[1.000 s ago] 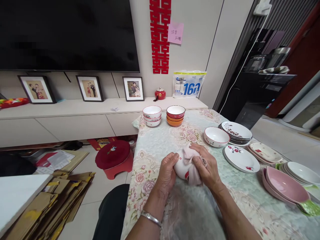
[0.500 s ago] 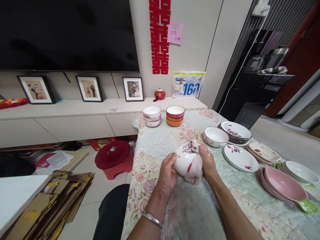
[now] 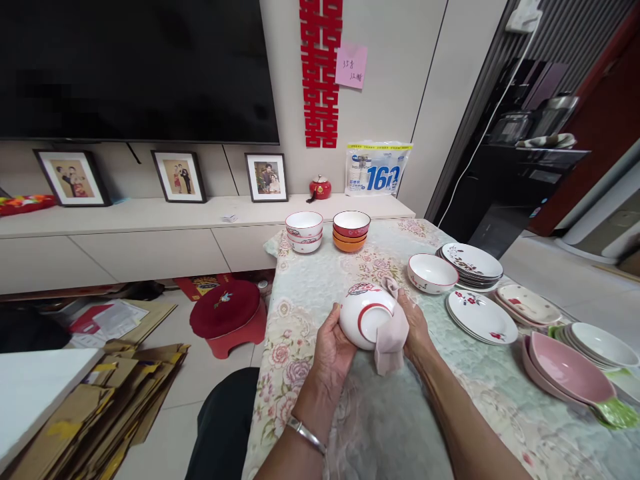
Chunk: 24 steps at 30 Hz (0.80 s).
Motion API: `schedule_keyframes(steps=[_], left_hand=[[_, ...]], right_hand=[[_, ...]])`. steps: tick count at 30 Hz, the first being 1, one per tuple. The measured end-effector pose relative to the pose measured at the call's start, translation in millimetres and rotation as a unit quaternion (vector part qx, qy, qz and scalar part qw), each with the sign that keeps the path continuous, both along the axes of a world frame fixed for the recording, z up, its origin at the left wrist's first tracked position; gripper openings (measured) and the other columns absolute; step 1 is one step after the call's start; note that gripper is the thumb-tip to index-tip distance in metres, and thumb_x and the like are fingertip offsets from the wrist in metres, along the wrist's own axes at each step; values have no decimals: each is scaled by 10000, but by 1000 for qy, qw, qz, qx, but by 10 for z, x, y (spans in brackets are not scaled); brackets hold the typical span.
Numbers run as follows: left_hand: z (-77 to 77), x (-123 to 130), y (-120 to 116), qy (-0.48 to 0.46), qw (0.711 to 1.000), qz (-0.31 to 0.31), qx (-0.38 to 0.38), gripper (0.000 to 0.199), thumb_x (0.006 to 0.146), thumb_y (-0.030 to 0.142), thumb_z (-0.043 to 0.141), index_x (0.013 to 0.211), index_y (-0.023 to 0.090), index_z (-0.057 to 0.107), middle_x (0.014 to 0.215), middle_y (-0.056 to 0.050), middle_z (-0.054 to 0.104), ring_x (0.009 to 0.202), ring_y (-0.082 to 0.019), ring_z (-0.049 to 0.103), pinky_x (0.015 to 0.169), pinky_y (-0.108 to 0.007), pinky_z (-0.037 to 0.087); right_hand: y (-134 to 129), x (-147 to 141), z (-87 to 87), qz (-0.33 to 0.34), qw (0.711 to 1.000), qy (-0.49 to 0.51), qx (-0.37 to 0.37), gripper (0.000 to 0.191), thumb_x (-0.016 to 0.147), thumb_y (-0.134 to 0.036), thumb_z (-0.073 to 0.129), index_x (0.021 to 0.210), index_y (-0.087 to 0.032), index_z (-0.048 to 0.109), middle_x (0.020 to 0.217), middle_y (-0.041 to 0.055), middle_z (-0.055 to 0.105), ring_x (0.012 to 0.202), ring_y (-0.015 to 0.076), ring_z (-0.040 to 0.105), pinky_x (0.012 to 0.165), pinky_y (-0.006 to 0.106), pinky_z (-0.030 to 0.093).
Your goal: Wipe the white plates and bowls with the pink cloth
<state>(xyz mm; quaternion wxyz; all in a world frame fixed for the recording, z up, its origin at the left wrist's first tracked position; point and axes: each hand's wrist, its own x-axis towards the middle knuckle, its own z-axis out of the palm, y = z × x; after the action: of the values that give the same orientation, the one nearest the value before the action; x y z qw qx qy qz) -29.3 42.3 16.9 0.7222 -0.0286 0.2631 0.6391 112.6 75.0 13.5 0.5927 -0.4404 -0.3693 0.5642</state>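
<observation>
A white bowl (image 3: 353,319) with a red foot ring and a red-and-black pattern is held above the table, its underside tilted towards me. My left hand (image 3: 334,343) grips its left side, thumb near the rim. My right hand (image 3: 414,325) is closed on a pale pink cloth (image 3: 391,347) pressed against the bowl's right side; the cloth hides part of the base and hangs below it. Just beyond my right hand, a white bowl with a red rim (image 3: 433,274) stands upright on the table.
Stacked white bowls (image 3: 304,230) and orange and red bowls (image 3: 350,233) stand at the far edge. On the right are dark-patterned plates (image 3: 473,260), flowered plates (image 3: 481,317), square dishes (image 3: 529,303), pink leaf-handled dishes (image 3: 570,367) and small white bowls (image 3: 603,341). A red stool (image 3: 227,310) stands left of the table.
The bowl has turned so that its red-ringed base now faces me more. The cloth in my right hand has shifted over the base. The stacks on the table have not moved.
</observation>
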Motion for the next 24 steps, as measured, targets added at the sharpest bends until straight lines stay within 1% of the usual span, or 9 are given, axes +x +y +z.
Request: schedule_keyframes(steps=[4, 7, 9, 13, 17, 20, 22, 24], left_hand=[[-4, -6, 5, -17, 1000, -1, -10, 254, 832, 281, 625, 1027, 123, 666, 937, -91, 745, 970, -251, 676, 854, -373, 536], [7, -17, 12, -22, 999, 10, -21, 267, 847, 278, 612, 1054, 117, 658, 941, -88, 746, 967, -245, 680, 867, -368, 536], [17, -20, 19, -19, 1000, 13, -16, 265, 855, 279, 601, 1052, 112, 661, 939, -87, 748, 956, -241, 684, 885, -363, 531], [30, -12, 28, -19, 999, -3, 29, 300, 879, 310, 570, 1074, 99, 658, 982, -93, 746, 987, -240, 676, 933, -364, 510], [18, 14, 31, -8, 998, -7, 61, 350, 892, 351, 551, 1128, 109, 639, 1050, -96, 732, 1060, -240, 649, 975, -368, 484], [-2, 58, 21, 14, 995, -33, 96, 362, 892, 358, 552, 1157, 123, 628, 1112, -105, 712, 1120, -246, 618, 1004, -374, 454], [-13, 97, 3, 44, 989, -49, 135, 350, 876, 340, 584, 1159, 138, 627, 1147, -104, 698, 1137, -245, 605, 1016, -373, 434], [-16, 129, -20, 78, 979, -54, 179, 343, 855, 318, 621, 1158, 157, 627, 1171, -96, 686, 1138, -237, 600, 1016, -364, 422]], right_hand=[[4, 8, 29, 63, 995, 76, -33, 478, 807, -526, 634, 1138, -181, 618, 989, 89, 742, 856, 265, 703, 685, 353, 564], [-29, 20, 89, 112, 983, 134, -50, 476, 775, -452, 708, 1164, -194, 617, 1006, 75, 742, 867, 250, 708, 773, 366, 567], [-75, 20, 131, 125, 976, 170, -55, 450, 746, -390, 751, 1139, -203, 635, 1004, 65, 745, 865, 242, 713, 820, 371, 561], [-181, -14, 190, 101, 972, 208, -39, 360, 708, -335, 787, 1026, -205, 677, 959, 50, 756, 850, 249, 718, 837, 384, 563], [-212, -45, 222, 79, 977, 195, -11, 407, 687, -353, 798, 1045, -203, 678, 979, 60, 753, 886, 269, 710, 839, 405, 559], [-187, -39, 222, 50, 987, 151, 27, 429, 690, -375, 790, 1065, -199, 679, 1021, 69, 742, 899, 266, 699, 836, 407, 550], [-174, -33, 207, 21, 993, 105, 54, 417, 702, -373, 780, 1066, -195, 682, 1047, 70, 733, 915, 254, 687, 832, 385, 539], [-179, -31, 190, -1, 996, 45, 75, 392, 713, -372, 771, 1052, -194, 684, 1030, 58, 732, 895, 235, 676, 798, 348, 531]])
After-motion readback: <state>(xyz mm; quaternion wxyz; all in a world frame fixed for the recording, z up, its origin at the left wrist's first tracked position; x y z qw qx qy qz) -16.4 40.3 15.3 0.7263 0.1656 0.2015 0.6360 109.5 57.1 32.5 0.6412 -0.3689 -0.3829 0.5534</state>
